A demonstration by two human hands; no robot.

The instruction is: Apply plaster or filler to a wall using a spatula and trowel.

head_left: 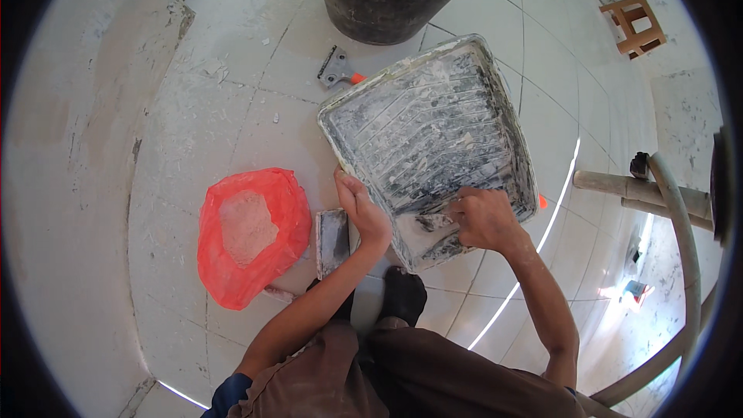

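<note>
Trousers lie nearest. Left hand, half-open, meets left edge of tray; right hand curls inside near edge, hold unclear. Probably scraping; next calls for bracing.

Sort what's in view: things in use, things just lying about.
Apparently in use:
Caked tray, left hand at its edge, right hand inside
Perhaps the red bag of powder

Apparently lying about:
Black bucket
Grey-and-orange tool
Brown block

The paint tray walls off my left hand on its right; leftward, a strip of tiled floor runs to the red plastic bag. The black bucket blocks the far side; rightward, floor gives passage up to the wooden pole.
</note>
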